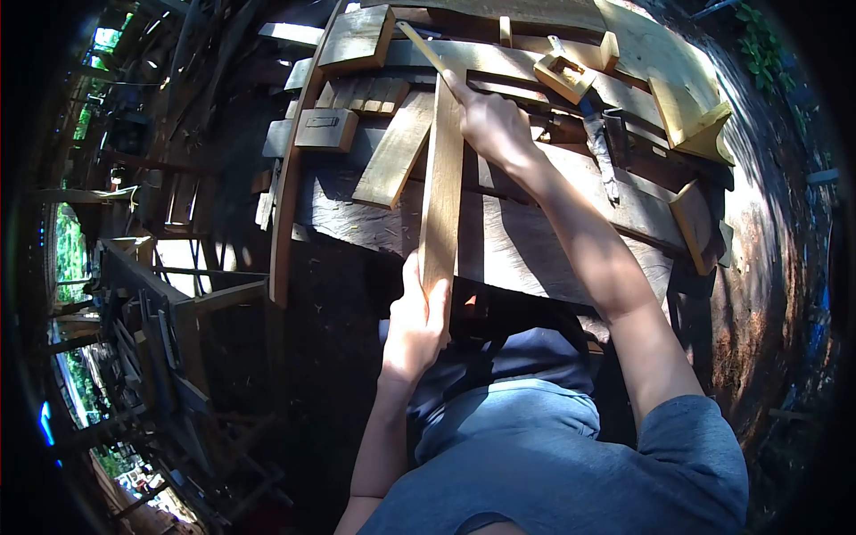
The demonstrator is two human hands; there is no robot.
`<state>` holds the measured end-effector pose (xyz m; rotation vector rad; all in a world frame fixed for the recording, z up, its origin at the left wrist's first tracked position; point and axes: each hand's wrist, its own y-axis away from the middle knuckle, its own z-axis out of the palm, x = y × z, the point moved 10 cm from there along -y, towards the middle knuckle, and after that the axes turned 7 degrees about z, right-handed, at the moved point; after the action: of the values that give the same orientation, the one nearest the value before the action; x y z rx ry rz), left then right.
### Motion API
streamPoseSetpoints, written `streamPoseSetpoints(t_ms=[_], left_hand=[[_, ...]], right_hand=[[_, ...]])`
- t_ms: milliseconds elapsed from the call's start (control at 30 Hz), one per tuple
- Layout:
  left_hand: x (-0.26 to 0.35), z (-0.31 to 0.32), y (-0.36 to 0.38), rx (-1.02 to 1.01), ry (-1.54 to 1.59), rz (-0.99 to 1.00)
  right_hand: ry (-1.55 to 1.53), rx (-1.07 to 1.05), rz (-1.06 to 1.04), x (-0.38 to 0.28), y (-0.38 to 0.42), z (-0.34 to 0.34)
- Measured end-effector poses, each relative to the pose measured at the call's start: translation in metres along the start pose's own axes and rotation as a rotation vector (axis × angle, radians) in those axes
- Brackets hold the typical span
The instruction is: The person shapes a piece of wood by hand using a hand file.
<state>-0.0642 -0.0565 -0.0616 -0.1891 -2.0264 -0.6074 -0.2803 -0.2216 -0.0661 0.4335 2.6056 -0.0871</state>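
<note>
A long wooden board (442, 201) reaches from near the torso up over the workbench (526, 241). My left hand (417, 316) is closed around its near end. At the board's far end, my right hand (492, 125) is closed on a thin light-coloured stick (421, 46), which slants up to the left across the top of the board. The right forefinger lies along the stick. A shorter wooden plank (397, 147) rests on the bench just left of the board.
Wooden blocks (355, 40) and a slotted block (326, 129) sit at the bench's left. A small wooden box-like piece (563, 76), a tool with a wrapped handle (601, 156) and a curved wood piece (694, 227) lie to the right. Wooden frames (183, 303) stand at far left.
</note>
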Motion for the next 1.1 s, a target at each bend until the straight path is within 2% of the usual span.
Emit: streamPoseSetpoints(t_ms=[33,100,167,200,233,300,333,367,433,467,567,633,700,767,833,867,933,967,1033,1067,1100], left_hand=[[-0.002,0.000,-0.001,-0.001,0.034,0.010],[0.000,0.000,0.000,0.012,-0.008,0.020],[-0.002,-0.002,-0.005,0.061,-0.059,0.256],[0.001,-0.002,-0.002,0.028,-0.008,0.114],[0.012,-0.003,-0.003,0.033,0.002,0.119],[0.006,0.001,0.000,0.006,-0.047,-0.006],[0.002,0.002,-0.001,0.019,-0.044,0.061],[0.004,0.002,0.000,-0.013,-0.045,-0.004],[0.003,0.003,0.000,0.009,-0.122,0.052],[0.005,0.004,0.000,0.021,-0.121,0.060],[0.001,0.003,-0.006,0.054,-0.164,0.123],[0.000,0.006,-0.006,0.033,-0.151,0.091],[-0.003,0.009,0.001,0.009,-0.159,0.071],[0.002,0.008,-0.001,0.032,-0.138,0.091],[0.012,0.003,-0.003,0.041,-0.115,0.068],[0.012,0.004,-0.003,0.026,-0.074,0.037],[-0.001,0.007,0.000,-0.019,-0.058,-0.045],[0.001,0.007,0.000,-0.024,-0.062,-0.032],[0.009,0.005,-0.001,0.068,-0.230,0.196],[0.006,0.005,-0.001,0.039,-0.180,0.124],[0.012,0.001,-0.004,0.050,-0.179,0.136]], right_hand=[[-0.052,0.012,0.007,0.002,-0.011,0.000],[0.043,0.177,-0.123,0.011,-0.049,0.012],[0.200,0.136,-0.182,0.007,-0.048,0.020],[-0.071,0.156,-0.093,0.015,-0.038,0.010],[-0.067,0.119,-0.035,0.009,-0.018,-0.001],[-0.067,-0.021,0.019,0.009,-0.001,0.003],[-0.118,0.019,0.051,0.016,-0.003,0.002],[-0.235,-0.044,0.112,0.018,-0.008,-0.002],[-0.348,-0.052,0.080,0.033,-0.041,0.011],[-0.353,-0.123,0.107,0.032,-0.042,0.010],[-0.319,-0.033,0.034,0.024,-0.018,0.002],[-0.398,-0.030,-0.003,0.029,-0.017,0.000],[-0.328,-0.106,0.138,0.036,-0.028,-0.001],[-0.345,-0.041,0.109,0.037,-0.037,0.004],[-0.384,-0.112,0.067,0.022,-0.015,-0.005],[-0.378,0.070,-0.031,0.013,-0.012,-0.015],[-0.369,-0.004,0.019,0.028,-0.024,-0.004],[-0.374,-0.059,0.058,0.030,-0.031,-0.001],[-0.373,-0.100,0.108,0.030,-0.034,0.005],[-0.389,-0.091,0.094,0.025,-0.024,0.001],[-0.401,-0.083,0.078,0.023,-0.023,-0.002]])
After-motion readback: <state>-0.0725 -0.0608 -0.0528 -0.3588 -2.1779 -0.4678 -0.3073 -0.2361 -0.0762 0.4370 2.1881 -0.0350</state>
